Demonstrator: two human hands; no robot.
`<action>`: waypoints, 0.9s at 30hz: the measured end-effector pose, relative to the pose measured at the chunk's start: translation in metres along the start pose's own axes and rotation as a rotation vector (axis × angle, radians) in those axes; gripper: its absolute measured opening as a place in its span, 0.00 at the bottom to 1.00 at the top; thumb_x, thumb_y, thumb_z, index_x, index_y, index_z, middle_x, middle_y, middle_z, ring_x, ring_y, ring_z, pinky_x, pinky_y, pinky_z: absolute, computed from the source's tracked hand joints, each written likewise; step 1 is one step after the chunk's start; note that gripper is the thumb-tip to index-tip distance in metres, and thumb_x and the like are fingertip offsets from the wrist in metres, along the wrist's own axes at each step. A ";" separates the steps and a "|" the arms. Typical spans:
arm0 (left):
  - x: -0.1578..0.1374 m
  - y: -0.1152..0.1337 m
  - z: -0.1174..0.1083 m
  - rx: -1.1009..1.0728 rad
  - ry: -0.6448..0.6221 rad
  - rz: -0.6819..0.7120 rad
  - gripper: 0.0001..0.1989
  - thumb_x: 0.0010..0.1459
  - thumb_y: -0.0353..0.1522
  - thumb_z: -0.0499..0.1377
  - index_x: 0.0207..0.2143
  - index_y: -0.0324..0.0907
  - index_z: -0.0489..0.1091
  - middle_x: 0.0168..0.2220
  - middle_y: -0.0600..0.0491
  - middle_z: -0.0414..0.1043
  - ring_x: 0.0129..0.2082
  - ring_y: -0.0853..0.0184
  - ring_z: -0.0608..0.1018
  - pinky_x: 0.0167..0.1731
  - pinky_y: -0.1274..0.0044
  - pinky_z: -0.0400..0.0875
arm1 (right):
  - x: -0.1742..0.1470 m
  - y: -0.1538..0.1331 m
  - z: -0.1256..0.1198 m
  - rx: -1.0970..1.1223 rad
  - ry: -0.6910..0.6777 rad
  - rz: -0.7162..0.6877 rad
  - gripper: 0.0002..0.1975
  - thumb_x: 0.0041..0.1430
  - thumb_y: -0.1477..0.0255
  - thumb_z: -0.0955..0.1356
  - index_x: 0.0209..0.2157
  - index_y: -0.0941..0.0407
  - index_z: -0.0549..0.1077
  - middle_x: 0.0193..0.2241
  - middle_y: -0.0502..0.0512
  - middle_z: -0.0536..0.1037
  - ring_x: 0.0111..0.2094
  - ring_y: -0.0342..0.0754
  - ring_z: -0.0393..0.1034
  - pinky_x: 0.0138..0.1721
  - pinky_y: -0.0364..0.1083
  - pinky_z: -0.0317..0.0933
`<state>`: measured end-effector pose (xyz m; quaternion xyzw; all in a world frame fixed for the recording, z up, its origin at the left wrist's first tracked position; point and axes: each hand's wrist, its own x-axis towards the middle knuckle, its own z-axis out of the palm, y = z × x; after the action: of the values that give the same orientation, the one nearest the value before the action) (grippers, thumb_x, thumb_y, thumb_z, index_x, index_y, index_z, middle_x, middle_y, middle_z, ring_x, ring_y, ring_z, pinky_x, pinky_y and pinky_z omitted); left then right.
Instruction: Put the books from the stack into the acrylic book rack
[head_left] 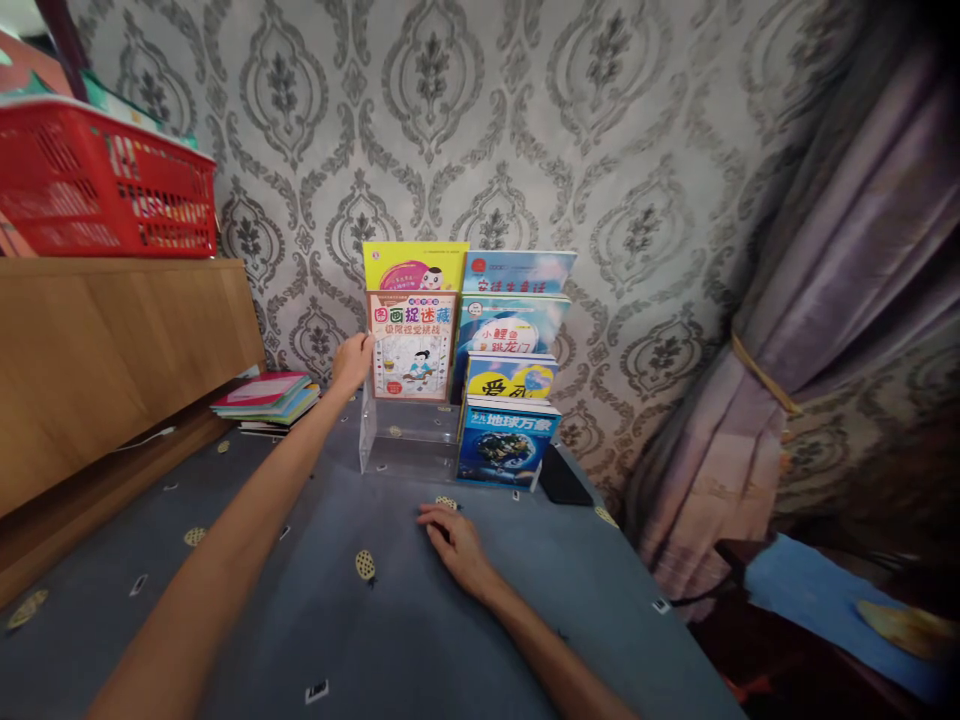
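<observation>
- Your left hand was at the left edge of the orange-bordered book, its fingers curled in; whether they pinched that edge, you could not tell from this view.
- That book stood upright in the left column of the clear stand, in front of the yellow book, which showed above it.
- Your right hand was in front of the stand with nothing in it, its fingers loosely bent and the thumb apart; you could not tell whether it touched the worktop.
- In the stand's right column you had four tiers: the globe book lowest and foremost, then the yellow-and-blue book, the carp book and the pale blue book at the top.
- The dark flat object lay just beside the stand, to your right.
</observation>
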<state>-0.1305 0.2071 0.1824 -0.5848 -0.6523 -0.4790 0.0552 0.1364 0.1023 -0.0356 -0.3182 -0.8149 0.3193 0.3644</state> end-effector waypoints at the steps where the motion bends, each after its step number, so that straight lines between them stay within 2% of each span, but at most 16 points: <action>1: 0.001 0.001 0.001 0.001 0.001 -0.002 0.15 0.65 0.38 0.48 0.29 0.45 0.68 0.31 0.49 0.77 0.41 0.58 0.77 0.38 0.75 0.65 | 0.000 0.000 0.000 -0.003 -0.003 0.002 0.13 0.60 0.76 0.64 0.40 0.53 0.80 0.49 0.61 0.81 0.53 0.54 0.74 0.57 0.58 0.63; 7: 0.002 0.001 0.002 0.008 -0.023 0.007 0.14 0.65 0.39 0.48 0.30 0.45 0.67 0.34 0.49 0.78 0.41 0.59 0.77 0.38 0.75 0.64 | 0.000 -0.003 -0.001 -0.016 -0.015 0.008 0.13 0.60 0.76 0.64 0.40 0.54 0.80 0.49 0.62 0.80 0.53 0.55 0.74 0.57 0.58 0.63; 16: -0.001 0.000 0.001 0.041 -0.024 0.027 0.15 0.65 0.41 0.49 0.31 0.44 0.68 0.33 0.49 0.77 0.38 0.60 0.77 0.38 0.75 0.64 | 0.000 -0.008 -0.003 -0.007 -0.024 0.009 0.13 0.61 0.76 0.63 0.40 0.54 0.80 0.49 0.61 0.80 0.52 0.54 0.74 0.56 0.57 0.63; 27: 0.005 0.006 -0.007 0.208 0.012 0.026 0.14 0.64 0.40 0.51 0.31 0.42 0.70 0.35 0.50 0.75 0.36 0.61 0.73 0.35 0.75 0.60 | -0.001 -0.003 -0.001 -0.012 -0.019 -0.010 0.14 0.61 0.77 0.64 0.40 0.54 0.80 0.50 0.62 0.80 0.53 0.55 0.73 0.57 0.59 0.63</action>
<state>-0.1306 0.2050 0.1923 -0.5814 -0.6906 -0.4114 0.1260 0.1366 0.0998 -0.0332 -0.3130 -0.8218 0.3158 0.3563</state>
